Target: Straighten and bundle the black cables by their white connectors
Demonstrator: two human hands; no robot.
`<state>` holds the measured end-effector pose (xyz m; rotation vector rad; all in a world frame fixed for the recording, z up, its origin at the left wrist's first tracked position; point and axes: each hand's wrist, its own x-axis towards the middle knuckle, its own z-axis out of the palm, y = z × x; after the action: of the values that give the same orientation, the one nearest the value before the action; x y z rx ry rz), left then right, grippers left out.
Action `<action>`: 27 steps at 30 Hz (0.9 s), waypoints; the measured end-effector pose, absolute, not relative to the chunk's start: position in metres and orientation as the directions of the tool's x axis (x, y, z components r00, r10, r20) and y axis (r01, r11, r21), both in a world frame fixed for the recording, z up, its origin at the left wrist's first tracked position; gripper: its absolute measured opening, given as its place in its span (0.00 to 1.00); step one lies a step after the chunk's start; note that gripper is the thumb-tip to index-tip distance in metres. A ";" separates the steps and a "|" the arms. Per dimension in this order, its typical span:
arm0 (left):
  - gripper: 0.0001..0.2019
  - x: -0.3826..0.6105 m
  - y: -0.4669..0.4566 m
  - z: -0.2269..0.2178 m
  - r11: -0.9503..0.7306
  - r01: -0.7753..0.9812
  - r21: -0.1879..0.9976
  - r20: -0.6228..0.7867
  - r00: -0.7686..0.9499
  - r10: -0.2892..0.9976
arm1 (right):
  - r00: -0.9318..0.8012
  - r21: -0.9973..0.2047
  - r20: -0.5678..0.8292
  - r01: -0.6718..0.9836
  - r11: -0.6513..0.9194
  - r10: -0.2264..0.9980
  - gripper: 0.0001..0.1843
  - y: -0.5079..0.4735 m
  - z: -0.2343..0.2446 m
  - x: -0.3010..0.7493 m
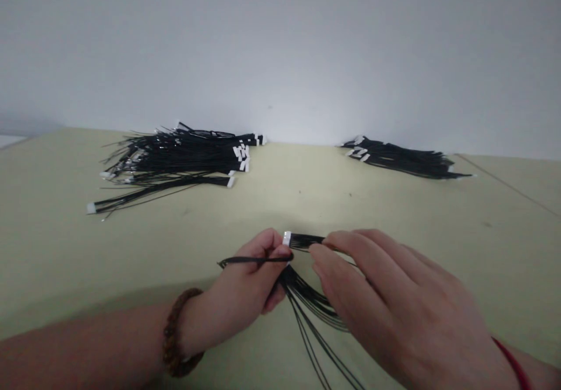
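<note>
Near the front middle of the table, my left hand [245, 287] is closed on a black wire harness, its thumb and fingers at a white connector [286, 238]. A thin bundle of black wire [254, 259] lies across its thumb and sticks out to the left. More black wires [312, 297] fan down and to the right from below the thumb. My right hand [403, 302] is closed, its thumb and fingertips around the short run of wires [305, 240] right of the connector. Its palm hides the far part of the wires.
On the pale yellow table [280, 203], a large pile of black wire harnesses [193, 153] with white connectors lies at the back left. One harness [162, 190] sits in front of it. A smaller pile [403, 157] is at the back right. A white wall [280, 57] rises behind.
</note>
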<state>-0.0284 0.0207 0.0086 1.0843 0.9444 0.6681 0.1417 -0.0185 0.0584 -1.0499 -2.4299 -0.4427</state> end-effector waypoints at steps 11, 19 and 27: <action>0.13 -0.029 0.022 0.009 0.316 0.035 0.948 -0.306 0.376 0.875 | -0.920 0.037 0.220 0.340 0.940 0.324 0.12 -0.009 0.055 0.143; 0.10 -0.030 0.022 0.009 0.298 0.090 0.950 -0.310 0.366 0.877 | -0.913 -0.187 0.283 0.247 0.951 0.293 0.05 0.024 0.051 0.170; 0.12 -0.030 0.021 0.004 0.288 0.079 0.954 -0.296 0.371 0.880 | -0.850 -0.035 0.502 0.163 0.986 0.158 0.06 0.029 0.035 0.179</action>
<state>-0.0297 0.0206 0.0038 1.1608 1.0649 0.6988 0.1790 0.0294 0.0352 -0.2262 -2.6042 -0.0122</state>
